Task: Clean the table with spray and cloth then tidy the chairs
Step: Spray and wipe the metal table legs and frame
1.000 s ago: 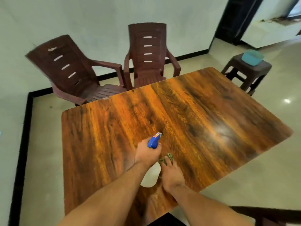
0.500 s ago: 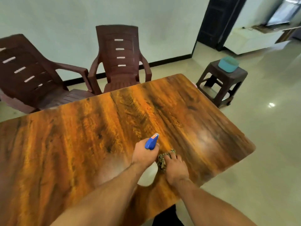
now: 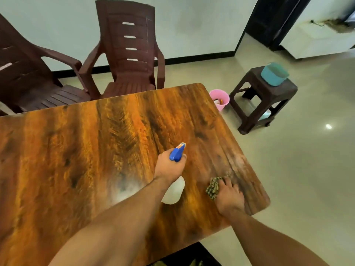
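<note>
Left hand [image 3: 169,166] fingers grip spray bottle [image 3: 173,192], long axis and nozzle toward far desk [image 3: 76,150] edge; right hand [image 3: 229,197] fingers press cloth [image 3: 212,187] flat near right edge.

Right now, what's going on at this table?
A person is cleaning the orange-brown wood-grain table. Their left hand grips a white spray bottle with a blue trigger head, held over the tabletop. Their right hand presses a crumpled patterned cloth onto the surface near the table's right corner. A dark brown plastic chair and a second brown chair, turned at an angle, stand at the far edge, not yet tidied.
</note>
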`<state>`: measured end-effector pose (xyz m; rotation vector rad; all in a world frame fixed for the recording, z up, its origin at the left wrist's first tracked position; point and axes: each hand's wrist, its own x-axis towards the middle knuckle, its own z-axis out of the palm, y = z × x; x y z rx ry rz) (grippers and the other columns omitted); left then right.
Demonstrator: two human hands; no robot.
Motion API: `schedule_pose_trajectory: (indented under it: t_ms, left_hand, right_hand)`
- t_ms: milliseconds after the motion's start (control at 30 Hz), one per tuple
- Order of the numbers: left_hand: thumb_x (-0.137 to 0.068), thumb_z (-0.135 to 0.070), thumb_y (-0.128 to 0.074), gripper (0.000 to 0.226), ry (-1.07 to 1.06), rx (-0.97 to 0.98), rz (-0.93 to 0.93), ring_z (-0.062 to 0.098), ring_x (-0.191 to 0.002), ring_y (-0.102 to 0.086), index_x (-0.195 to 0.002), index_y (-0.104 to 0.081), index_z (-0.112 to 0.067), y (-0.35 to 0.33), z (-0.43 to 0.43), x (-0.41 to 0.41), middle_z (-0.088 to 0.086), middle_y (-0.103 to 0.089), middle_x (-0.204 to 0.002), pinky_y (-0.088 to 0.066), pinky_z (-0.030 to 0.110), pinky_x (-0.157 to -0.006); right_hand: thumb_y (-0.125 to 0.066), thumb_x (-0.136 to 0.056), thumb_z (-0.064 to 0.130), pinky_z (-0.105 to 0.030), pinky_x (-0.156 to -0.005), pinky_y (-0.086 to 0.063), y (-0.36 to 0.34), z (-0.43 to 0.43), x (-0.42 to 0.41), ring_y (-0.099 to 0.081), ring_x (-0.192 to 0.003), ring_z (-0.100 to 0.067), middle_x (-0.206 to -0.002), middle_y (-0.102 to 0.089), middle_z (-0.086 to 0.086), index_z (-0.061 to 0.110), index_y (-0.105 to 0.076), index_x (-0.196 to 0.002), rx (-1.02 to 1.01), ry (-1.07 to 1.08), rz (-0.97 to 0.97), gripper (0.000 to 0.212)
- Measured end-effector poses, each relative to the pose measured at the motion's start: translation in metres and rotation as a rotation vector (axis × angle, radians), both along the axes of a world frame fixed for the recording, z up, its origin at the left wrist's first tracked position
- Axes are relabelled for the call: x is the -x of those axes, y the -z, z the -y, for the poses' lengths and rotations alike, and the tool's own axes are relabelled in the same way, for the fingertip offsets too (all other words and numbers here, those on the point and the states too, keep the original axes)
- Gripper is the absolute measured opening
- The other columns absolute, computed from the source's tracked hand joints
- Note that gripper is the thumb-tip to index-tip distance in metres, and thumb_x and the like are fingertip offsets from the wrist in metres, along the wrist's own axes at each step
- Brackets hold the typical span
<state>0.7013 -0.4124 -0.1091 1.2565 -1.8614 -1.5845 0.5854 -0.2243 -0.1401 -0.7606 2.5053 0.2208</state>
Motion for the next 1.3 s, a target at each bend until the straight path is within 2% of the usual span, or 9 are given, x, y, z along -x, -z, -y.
schedule_pose_trajectory:
  t_ms: [200, 400, 500, 600, 700, 933, 1100, 1200, 1300]
  left_hand:
    - [-0.081, -0.044, -0.064, 0.03, -0.099, 0.043, -0.04, 0.037, -0.058, -0.053, -0.068, -0.054, -0.019, 0.005, -0.008, 0.087, 0.007, -0.053, -0.059, -0.057, 0.049, -0.059]
    - [-0.088, -0.028, -0.068, 0.03, -0.278, 0.084, -0.053, 0.02, -0.055, -0.043, -0.066, -0.05, -0.021, -0.002, -0.008, 0.174, 0.012, -0.049, -0.06, -0.043, 0.04, -0.054]
    - [-0.09, -0.02, -0.07, 0.037, -0.349, 0.136, -0.023, 0.014, -0.054, -0.038, -0.063, -0.046, -0.026, -0.009, -0.012, 0.204, 0.001, -0.044, -0.058, -0.036, 0.024, -0.053]
    - [-0.089, -0.022, -0.071, 0.038, -0.49, 0.161, -0.007, 0.012, -0.052, -0.035, -0.062, -0.045, -0.027, -0.012, -0.033, 0.224, -0.006, -0.043, -0.056, -0.034, 0.018, -0.052]
    - [-0.086, -0.028, -0.07, 0.04, -0.614, 0.137, 0.0, 0.012, -0.051, -0.032, -0.06, -0.04, -0.028, -0.009, -0.053, 0.223, -0.01, -0.038, -0.052, -0.032, 0.024, -0.052]
    - [-0.086, -0.029, -0.068, 0.033, -1.029, 0.144, 0.029, 0.01, -0.049, -0.033, -0.063, -0.044, -0.027, 0.002, -0.149, 0.229, -0.007, -0.039, -0.052, -0.032, 0.028, -0.052]
    - [-0.085, -0.014, -0.068, 0.043, -1.452, 0.12, 0.059, 0.008, -0.044, -0.03, -0.056, -0.039, -0.027, 0.0, -0.242, 0.262, -0.01, -0.038, -0.045, -0.027, 0.023, -0.049]
    - [-0.08, -0.016, -0.069, 0.042, -1.646, 0.117, 0.068, 0.009, -0.048, -0.027, -0.054, -0.037, -0.021, 0.008, -0.292, 0.294, -0.008, -0.033, -0.047, -0.029, 0.029, -0.049]
    - [-0.081, -0.007, -0.069, 0.045, -1.757, 0.105, 0.076, 0.007, -0.048, -0.028, -0.054, -0.037, -0.021, 0.01, -0.33, 0.338, -0.009, -0.034, -0.048, -0.028, 0.023, -0.047]
  right_hand:
    - [-0.039, -0.095, 0.015, -0.047, -0.111, -0.039, 0.005, 0.007, 0.099, -0.033, -0.14, -0.036, -0.158, -0.027, -0.008, 0.02, -0.031, -0.15, -0.041, 0.002, -0.028, 0.055]
    - [-0.042, -0.095, 0.024, -0.046, -0.093, -0.05, 0.023, 0.041, 0.189, -0.045, -0.119, -0.035, -0.138, -0.043, -0.011, 0.015, -0.041, -0.138, 0.127, -0.086, -0.026, 0.044]
    - [-0.046, -0.097, 0.025, -0.045, -0.091, -0.049, 0.025, 0.059, 0.226, -0.045, -0.12, -0.036, -0.137, -0.042, -0.011, 0.014, -0.04, -0.137, 0.174, -0.153, 0.067, 0.042]
    - [-0.054, -0.095, 0.023, -0.044, -0.1, -0.045, 0.028, 0.066, 0.256, -0.042, -0.123, -0.037, -0.141, -0.041, -0.012, 0.014, -0.039, -0.14, 0.216, -0.305, 0.12, 0.048]
    - [-0.062, -0.085, 0.018, -0.042, -0.104, -0.044, 0.026, 0.067, 0.261, -0.041, -0.125, -0.037, -0.147, -0.038, -0.01, 0.014, -0.043, -0.14, 0.283, -0.532, 0.1, 0.058]
    - [-0.047, -0.09, 0.023, -0.037, -0.106, -0.041, 0.031, 0.04, 0.245, -0.04, -0.126, -0.026, -0.148, -0.039, 0.002, 0.029, -0.047, -0.138, 0.355, -1.152, 0.219, 0.048]
    - [-0.035, -0.079, 0.039, -0.043, -0.083, -0.053, 0.04, -0.012, 0.261, -0.058, -0.103, -0.032, -0.126, -0.061, -0.003, 0.026, -0.064, -0.113, 0.413, -1.518, 0.299, 0.047]
    - [-0.047, -0.065, 0.036, -0.042, -0.069, -0.054, 0.033, -0.036, 0.283, -0.062, -0.082, -0.034, -0.104, -0.066, -0.005, 0.023, -0.067, -0.095, 0.435, -1.705, 0.356, 0.039]
    - [-0.065, -0.062, 0.022, -0.044, -0.081, -0.051, 0.028, -0.045, 0.309, -0.06, -0.095, -0.037, -0.111, -0.063, -0.009, 0.019, -0.066, -0.106, 0.375, -1.836, 0.365, 0.044]
